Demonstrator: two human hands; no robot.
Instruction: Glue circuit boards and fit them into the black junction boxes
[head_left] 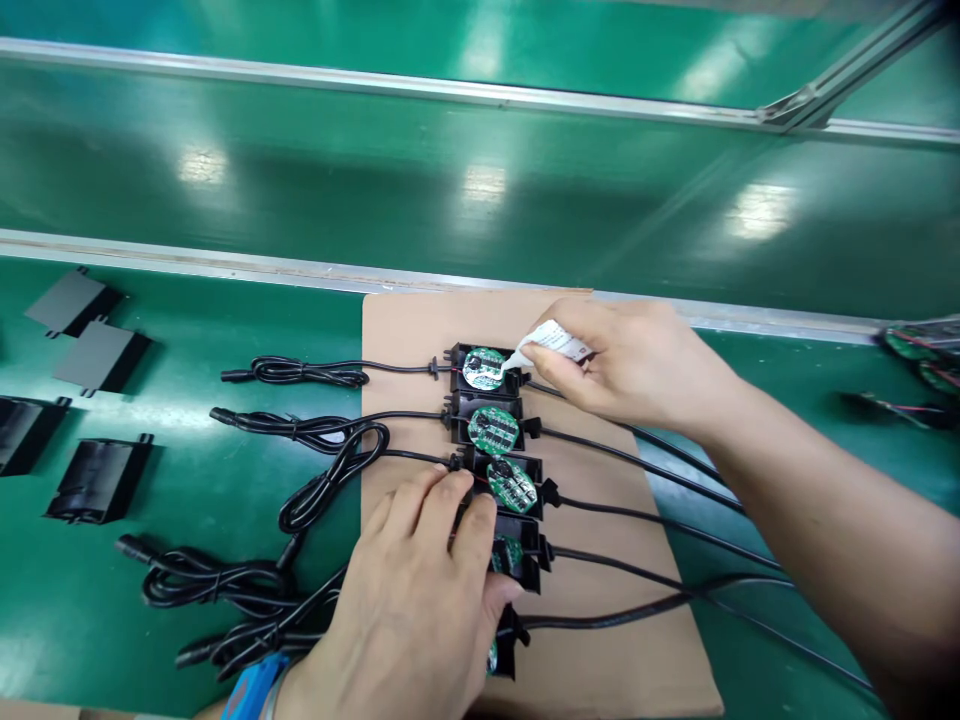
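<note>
My right hand (pixel 637 365) is closed around a small white tube (pixel 551 340), its nozzle touching the round green circuit board (pixel 484 368) in the farthest black housing. My left hand (pixel 424 585) lies flat, fingers spread, pressing on the nearer black housings (pixel 517 550) in the row. Several housings with green boards and black cables lie side by side on a brown cardboard sheet (pixel 600 640).
Coiled black cables (pixel 300 440) trail left off the cardboard over the green table. Black housings and lids (pixel 97 480) lie at the far left. More boards with red wires (pixel 919 365) sit at the right edge. A metal rail (pixel 225 265) borders a green conveyor behind.
</note>
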